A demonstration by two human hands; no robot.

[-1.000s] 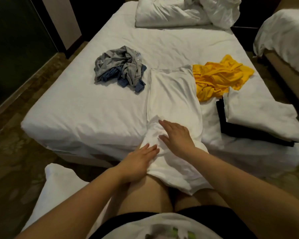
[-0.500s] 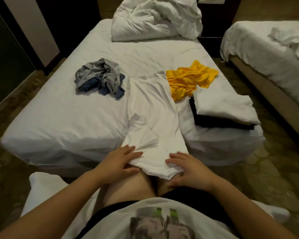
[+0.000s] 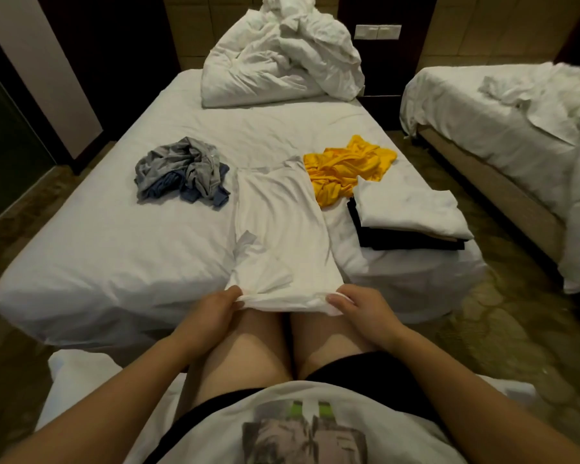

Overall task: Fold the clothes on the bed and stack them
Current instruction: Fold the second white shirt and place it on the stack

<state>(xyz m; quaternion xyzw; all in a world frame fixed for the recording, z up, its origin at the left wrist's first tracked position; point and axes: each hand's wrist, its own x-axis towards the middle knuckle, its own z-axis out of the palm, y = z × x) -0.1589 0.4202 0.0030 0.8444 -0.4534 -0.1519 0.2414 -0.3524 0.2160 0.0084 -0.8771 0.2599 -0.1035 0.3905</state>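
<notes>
1. The bed (image 3: 108,262) fills the middle of the view, covered with a white sheet. A crumpled white duvet (image 3: 282,61) is heaped at its far end.
2. On the left part of the bed lies a loose pile of grey and blue clothes (image 3: 181,169), unfolded. I cannot tell how many garments are in it.
3. The left hand (image 3: 211,309) pinches the near left corner of the white shirt (image 3: 278,222), thumb on top and fingers curled under the hem.
4. The shirt lies flat in a long narrow strip down the middle of the bed, its sides folded in. Its near end hangs over the bed's edge above the person's knees.
5. The right hand (image 3: 359,306) grips the near right corner of the same hem in the same way.
6. A yellow garment (image 3: 345,165) lies bunched just right of the shirt's far end, touching it.
7. Near the bed's right corner sits a stack, with a folded white garment (image 3: 409,209) on top of a folded black garment (image 3: 409,242).
8. A second bed (image 3: 503,128) stands well apart at the right.
</notes>
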